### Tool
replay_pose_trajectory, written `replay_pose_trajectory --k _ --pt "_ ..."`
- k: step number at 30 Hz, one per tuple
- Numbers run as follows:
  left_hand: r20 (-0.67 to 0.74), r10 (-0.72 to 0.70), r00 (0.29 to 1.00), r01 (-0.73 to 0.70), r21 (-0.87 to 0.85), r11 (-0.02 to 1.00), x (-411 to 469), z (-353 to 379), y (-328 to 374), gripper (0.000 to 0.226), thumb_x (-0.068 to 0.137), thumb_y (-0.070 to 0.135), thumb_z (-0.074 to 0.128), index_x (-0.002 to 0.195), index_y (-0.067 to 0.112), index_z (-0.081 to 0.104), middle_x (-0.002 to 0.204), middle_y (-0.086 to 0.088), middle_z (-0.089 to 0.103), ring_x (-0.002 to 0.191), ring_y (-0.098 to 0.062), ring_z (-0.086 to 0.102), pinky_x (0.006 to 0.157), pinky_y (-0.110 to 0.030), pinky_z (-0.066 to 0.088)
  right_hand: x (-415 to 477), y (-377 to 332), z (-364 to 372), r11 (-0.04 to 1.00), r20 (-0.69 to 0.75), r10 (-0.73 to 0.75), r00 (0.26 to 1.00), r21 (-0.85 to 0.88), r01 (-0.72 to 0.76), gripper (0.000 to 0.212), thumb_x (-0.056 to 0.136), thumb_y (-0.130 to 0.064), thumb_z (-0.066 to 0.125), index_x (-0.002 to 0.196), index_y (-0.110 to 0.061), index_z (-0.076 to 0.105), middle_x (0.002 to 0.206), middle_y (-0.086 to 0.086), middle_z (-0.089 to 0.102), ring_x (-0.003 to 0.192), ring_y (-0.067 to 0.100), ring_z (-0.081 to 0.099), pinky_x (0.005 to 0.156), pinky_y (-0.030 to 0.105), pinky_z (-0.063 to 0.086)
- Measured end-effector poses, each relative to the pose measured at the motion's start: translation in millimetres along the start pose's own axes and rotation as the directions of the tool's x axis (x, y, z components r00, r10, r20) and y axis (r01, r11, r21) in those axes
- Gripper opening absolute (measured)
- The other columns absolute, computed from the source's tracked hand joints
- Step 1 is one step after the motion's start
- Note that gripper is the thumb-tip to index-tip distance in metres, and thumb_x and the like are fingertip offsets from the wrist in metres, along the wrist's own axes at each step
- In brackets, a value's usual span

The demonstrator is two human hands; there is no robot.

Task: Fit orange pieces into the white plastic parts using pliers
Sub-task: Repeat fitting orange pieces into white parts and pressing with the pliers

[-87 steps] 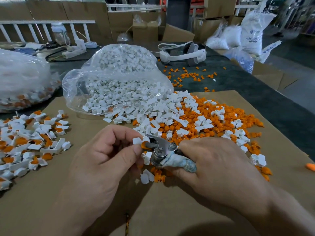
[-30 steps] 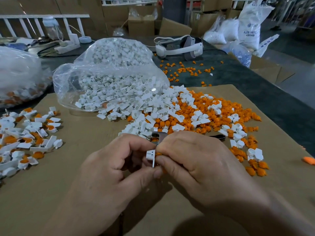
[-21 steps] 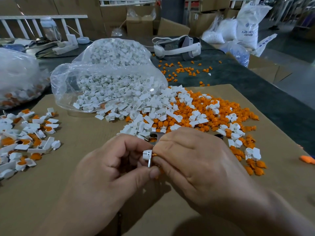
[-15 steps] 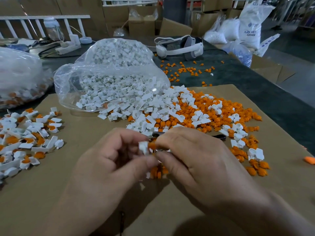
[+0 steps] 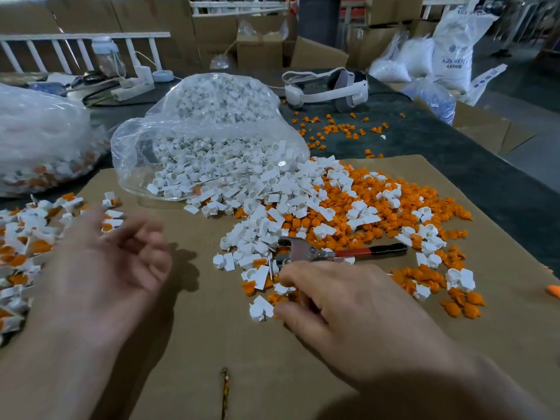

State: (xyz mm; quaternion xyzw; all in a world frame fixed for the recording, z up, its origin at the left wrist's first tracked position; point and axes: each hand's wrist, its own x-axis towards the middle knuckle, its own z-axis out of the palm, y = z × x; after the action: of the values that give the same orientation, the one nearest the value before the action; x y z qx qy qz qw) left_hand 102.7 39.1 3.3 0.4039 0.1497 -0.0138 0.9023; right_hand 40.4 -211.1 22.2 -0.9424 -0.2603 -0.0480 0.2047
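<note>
Left hand [image 5: 112, 268] is swinging out toward 9 o'clock instead of meeting the right one mid-sheet like before. It's hanging blurry near the fitted pieces [image 5: 27, 237], fingers loosely spread and nothing in it. Right hand [image 5: 348, 307] is reaching in at 6 o'clock, fingers bending onto loose white plastic parts [image 5: 259, 307] and orange pieces [image 5: 248, 288], and I can't tell if it's actually gripping one. Pliers [image 5: 306, 253] are lying free on the cardboard [image 5: 212, 328] just past its fingertips, handle pointing to 3 o'clock.
</note>
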Motion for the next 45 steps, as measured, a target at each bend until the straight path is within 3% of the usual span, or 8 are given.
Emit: replay_pose_trajectory --k 2,6,12,25,32,37,40,45 --pt "-0.07 0.184 0.98 -0.114 0.562 0.819 -5.1 5.2 -12.3 0.019 0.083 0.044 0.073 0.084 0.027 0.065 0.058 0.009 0.062 0.045 -0.006 0.055 0.042 -0.025 0.044 0.3 -2.1 3.8 1.0 0.038 -0.021 0.999 -0.006 0.021 0.026 0.095 -0.055 0.035 0.11 -0.035 0.044 0.092 -0.012 0.054 0.081 0.009 0.049 0.07 0.032 0.045" --pt "0.364 0.339 0.867 -0.293 0.925 -0.244 -28.0 13.8 -31.0 0.032 0.081 0.064 0.052 0.109 0.049 0.056 0.096 0.019 0.063 0.081 -0.003 0.059 0.061 -0.026 0.041 1.2 -1.6 10.4 0.998 0.084 -0.045 0.995 -0.036 0.048 0.029 0.096 -0.055 0.037 0.119 -0.036 0.037 0.102 -0.01 0.055 0.088 0.015 0.052 0.072 0.036 0.047" --pt "0.436 0.178 0.882 -0.294 0.805 -0.514 -24.7 20.8 -36.5 0.05 0.091 0.056 0.055 0.138 0.04 0.051 0.128 0.009 0.054 0.112 -0.016 0.052 0.081 -0.028 0.039 9.0 -8.0 28.5 0.974 0.079 -0.114 0.99 -0.187 0.127 0.044 0.096 -0.055 0.038 0.132 -0.035 0.022 0.085 -0.003 0.036 0.07 0.019 0.038 0.049 0.026 0.026" --pt "0.493 0.17 0.853 -0.443 0.858 -0.261 -28.2 17.5 -44.8 0.007 0.085 0.048 0.062 0.087 0.041 0.064 0.088 0.021 0.055 0.085 0.008 0.051 0.065 -0.012 0.034 9.6 -2.6 28.5 0.972 0.084 -0.022 0.996 -0.232 0.041 0.015 0.101 -0.034 0.043 0.111 -0.022 0.046 0.086 -0.002 0.054 0.065 0.014 0.045 0.05 0.029 0.037" --pt "0.345 0.16 0.925 -0.362 0.927 0.095 -34.7 22.4 -45.6 0.038 0.074 0.075 0.046 0.092 0.048 0.065 0.076 0.02 0.069 0.066 0.001 0.063 0.054 -0.027 0.044 6.3 5.7 19.2 0.99 0.025 0.055 0.998 -0.134 -0.051 0.016 0.101 -0.038 0.04 0.112 -0.027 0.044 0.095 -0.004 0.056 0.079 0.015 0.05 0.062 0.029 0.041" --pt "0.148 -0.036 0.988 -0.074 0.674 0.735 -30.4 25.1 -52.3 0.02 0.075 0.032 0.067 0.086 0.018 0.076 0.07 -0.013 0.069 0.053 -0.024 0.056 0.053 -0.036 0.048 4.7 11.9 13.7 0.965 -0.046 0.167 0.985 0.211 -0.154 0.019 0.096 -0.046 0.048 0.099 -0.032 0.06 0.078 -0.009 0.06 0.071 0.005 0.056 0.057 0.022 0.048" --pt "0.195 -0.082 0.977 -0.032 0.518 0.855 -31.5 29.3 -54.3 0.017 0.077 0.013 0.062 0.085 0.012 0.077 0.074 -0.02 0.068 0.054 -0.022 0.058 0.044 -0.029 0.049 5.2 14.7 11.9 0.598 0.138 0.315 0.939 0.739 -0.309 0.008 0.093 -0.038 0.059 0.097 -0.034 0.065 0.067 0.003 0.067 0.053 0.015 0.064 0.05 0.032 0.055" --pt "0.229 -0.024 0.973 -0.092 0.482 0.872 -33.5 30.9 -51.1 0.01 0.071 0.014 0.069 0.078 0.013 0.077 0.084 -0.022 0.074 0.061 -0.021 0.068 0.046 -0.024 0.052 8.5 15.3 4.3 -0.002 0.318 0.198 0.927 0.946 -0.324 0.011 0.09 -0.022 0.063 0.09 -0.012 0.067 0.075 0.016 0.067 0.055 0.025 0.066 0.049 0.032 0.054"
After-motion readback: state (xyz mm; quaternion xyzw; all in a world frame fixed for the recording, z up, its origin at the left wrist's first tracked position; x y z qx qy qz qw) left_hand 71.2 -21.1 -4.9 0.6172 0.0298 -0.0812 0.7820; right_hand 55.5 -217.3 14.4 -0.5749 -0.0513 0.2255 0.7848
